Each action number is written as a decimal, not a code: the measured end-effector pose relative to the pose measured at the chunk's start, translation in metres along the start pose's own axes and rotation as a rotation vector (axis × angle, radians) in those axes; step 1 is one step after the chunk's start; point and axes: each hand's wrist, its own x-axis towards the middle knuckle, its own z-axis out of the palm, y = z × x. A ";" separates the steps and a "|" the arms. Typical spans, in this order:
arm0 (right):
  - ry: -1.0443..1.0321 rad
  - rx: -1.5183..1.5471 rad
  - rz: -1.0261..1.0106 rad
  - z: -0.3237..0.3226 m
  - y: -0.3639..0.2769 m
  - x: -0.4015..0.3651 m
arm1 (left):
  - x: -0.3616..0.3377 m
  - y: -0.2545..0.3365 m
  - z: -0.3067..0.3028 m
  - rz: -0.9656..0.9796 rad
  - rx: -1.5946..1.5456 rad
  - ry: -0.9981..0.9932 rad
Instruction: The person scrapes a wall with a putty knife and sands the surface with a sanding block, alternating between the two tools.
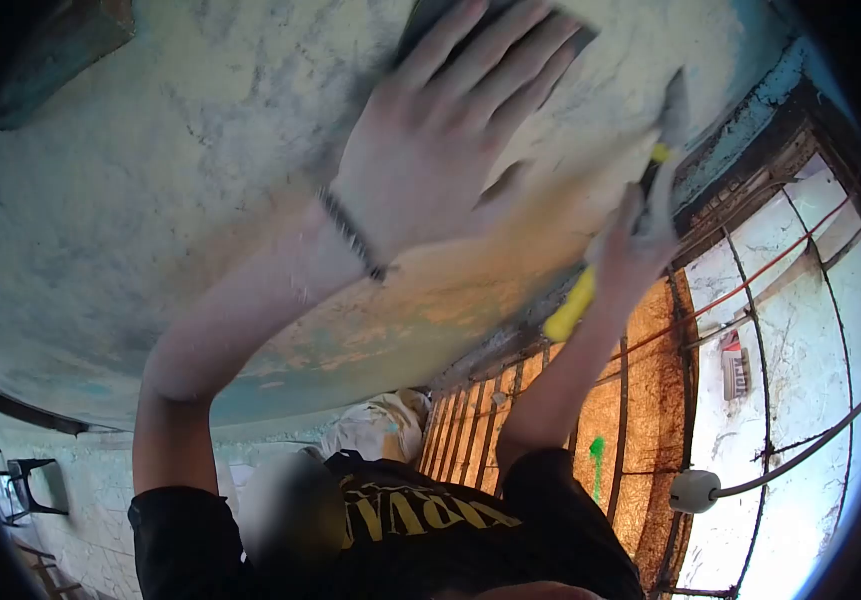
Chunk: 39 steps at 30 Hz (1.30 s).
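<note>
My left hand [425,160], with a dark bracelet at the wrist, lies palm-down on a dark flat sheet [578,33] that looks like sandpaper, pressing it to the patchy, pale plastered surface [240,110]. Its fingers are stretched and slightly apart, and motion blurs them. To the right, my right hand [635,245] is closed around a putty knife [572,306] with a yellow and black handle. The knife's narrow-looking metal blade points up, beside the plastered surface; whether it touches cannot be made out.
A barred window [750,300] with rusty bars and an orange panel [650,400] fills the right side. A cable runs to a white fitting [695,491]. A whitish bundle [380,425] sits low behind. A dark chair [35,487] stands far left.
</note>
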 end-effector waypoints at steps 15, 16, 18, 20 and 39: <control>-0.047 0.019 -0.080 -0.014 0.066 -0.039 | -0.038 0.007 -0.010 0.010 0.074 -0.204; -0.065 0.024 -0.060 -0.016 0.068 -0.041 | -0.040 0.004 -0.013 0.026 0.073 -0.238; -0.041 -0.030 -0.111 -0.026 0.069 -0.015 | -0.007 -0.005 -0.019 0.050 0.080 -0.104; -0.152 0.041 0.242 -0.044 0.038 0.034 | 0.017 -0.007 -0.020 0.060 0.129 -0.006; -0.040 0.052 -0.024 -0.022 0.067 -0.022 | -0.028 0.004 -0.014 0.011 0.014 -0.193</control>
